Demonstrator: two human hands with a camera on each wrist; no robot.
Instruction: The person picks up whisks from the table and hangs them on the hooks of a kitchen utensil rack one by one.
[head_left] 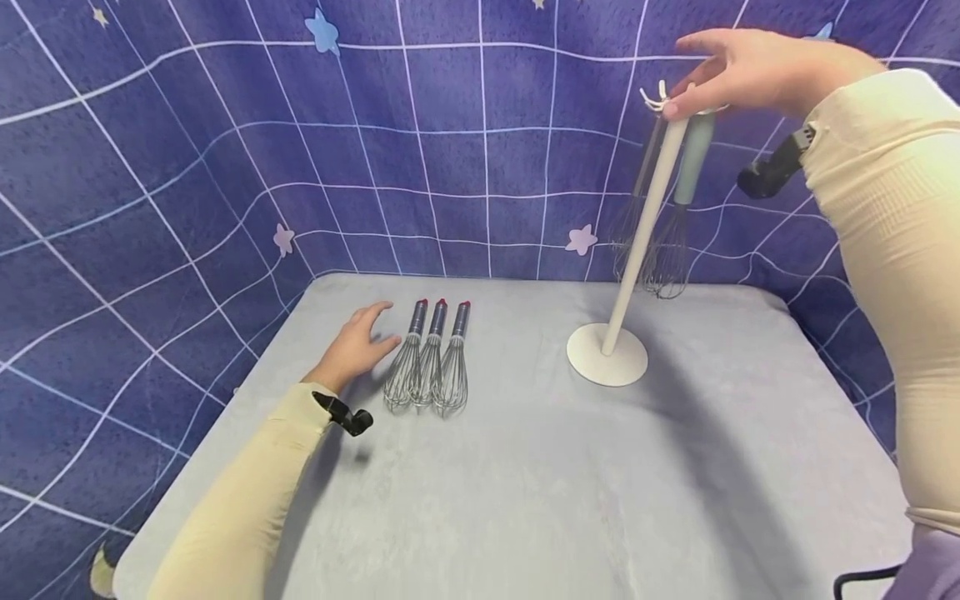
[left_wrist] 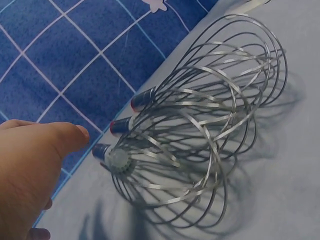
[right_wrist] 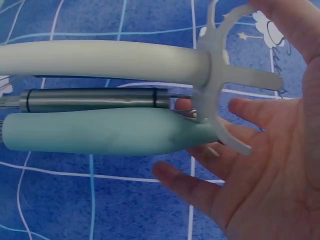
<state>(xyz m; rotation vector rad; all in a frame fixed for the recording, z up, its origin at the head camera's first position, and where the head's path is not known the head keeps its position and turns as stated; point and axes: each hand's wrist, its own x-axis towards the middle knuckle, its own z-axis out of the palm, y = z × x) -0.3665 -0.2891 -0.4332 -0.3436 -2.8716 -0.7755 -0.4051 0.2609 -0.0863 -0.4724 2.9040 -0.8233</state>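
Observation:
On the right stands a white utensil rack (head_left: 639,242) with a round base and curved hooks at its top. Two whisks hang from it: one with a pale green handle (right_wrist: 100,131), one with a metal handle (right_wrist: 95,100). My right hand (head_left: 772,71) is at the hooks, fingers spread loosely around them, thumb by the pole's top. Three wire whisks (head_left: 431,367) with dark, red-tipped handles lie side by side on the table. Just left of them is my left hand (head_left: 351,348), thumb and fingers apart, holding nothing. In the left wrist view its thumb (left_wrist: 70,137) points toward their handles.
A light grey cloth covers the table (head_left: 480,500). Behind it and along the left hangs a blue curtain (head_left: 450,158) with white grid lines and stars. A black cable (head_left: 862,577) shows at the lower right.

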